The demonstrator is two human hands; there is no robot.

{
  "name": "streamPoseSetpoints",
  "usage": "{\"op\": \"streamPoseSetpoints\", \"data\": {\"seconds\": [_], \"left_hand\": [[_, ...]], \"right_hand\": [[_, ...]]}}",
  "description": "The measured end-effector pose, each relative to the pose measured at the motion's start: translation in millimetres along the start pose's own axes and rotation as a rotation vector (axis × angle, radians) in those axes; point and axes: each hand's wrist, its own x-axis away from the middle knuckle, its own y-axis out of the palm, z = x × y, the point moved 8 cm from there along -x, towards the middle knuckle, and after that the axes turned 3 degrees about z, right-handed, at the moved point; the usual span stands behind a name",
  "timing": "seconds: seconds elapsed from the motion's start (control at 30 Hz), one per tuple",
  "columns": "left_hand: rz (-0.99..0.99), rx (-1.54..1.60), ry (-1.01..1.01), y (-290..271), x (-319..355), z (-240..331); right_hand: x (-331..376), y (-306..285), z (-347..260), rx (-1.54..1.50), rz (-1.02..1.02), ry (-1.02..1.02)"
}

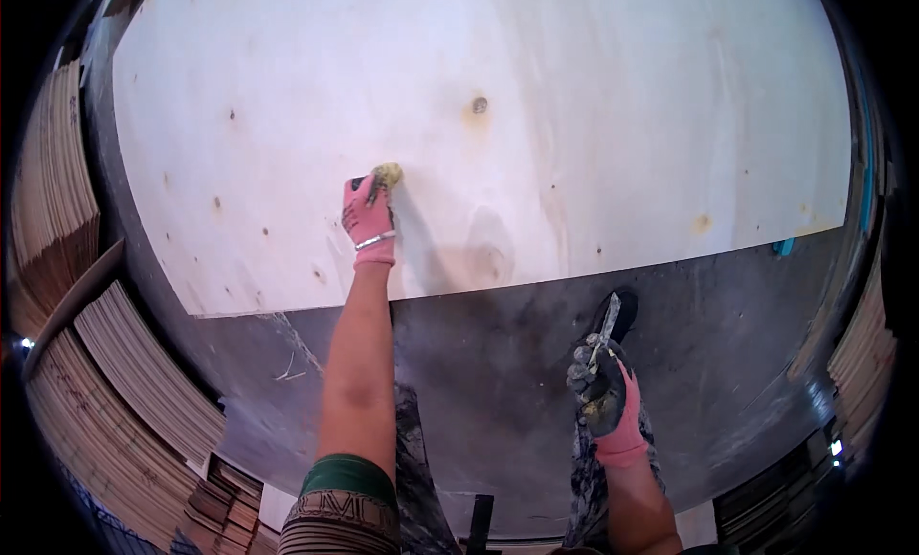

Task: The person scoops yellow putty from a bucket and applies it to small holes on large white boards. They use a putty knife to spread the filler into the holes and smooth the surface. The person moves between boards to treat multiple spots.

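My left hand (368,215), in a pink glove with dark fingers, is closed on a yellowish lump that looks like putty (389,174). It rests on or just above a large pale plywood sheet (622,96), left of the middle. To the lower right, off the sheet's near edge, my right hand (608,397) grips a putty knife (611,318) with its metal blade pointing away from me. That glove is pink with a dark, dirty palm side and yellowish smears. The knife's handle is mostly hidden in the fingers.
Knots dot the sheet, including a dark one (480,104) ringed with yellow. Grey floor (488,364) runs along its near edge, with my shoe (622,311) beneath the knife. Stacked boards (124,431) line the left; another stack (862,344) stands at right.
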Motion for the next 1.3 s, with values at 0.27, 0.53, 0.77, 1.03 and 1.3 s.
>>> {"op": "streamPoseSetpoints", "data": {"seconds": [0.27,0.53,0.77,1.03,1.3], "left_hand": [[-0.353,0.429,-0.32,17,132,-6],[-0.548,0.67,-0.865,-92,297,-6],[-0.563,0.943,-0.981,-97,318,-16],[-0.737,1.051,-1.061,-115,296,-12],[-0.513,1.358,-1.109,-158,275,-33]], "right_hand": [[3,-36,-31,0.405,0.156,-0.434],[-72,-144,-189,0.485,0.808,-0.892],[-150,-114,-217,1.427,1.006,-0.972],[-181,37,-47,1.739,0.582,-1.029],[-196,223,167,2.097,-0.093,-1.411]]}}
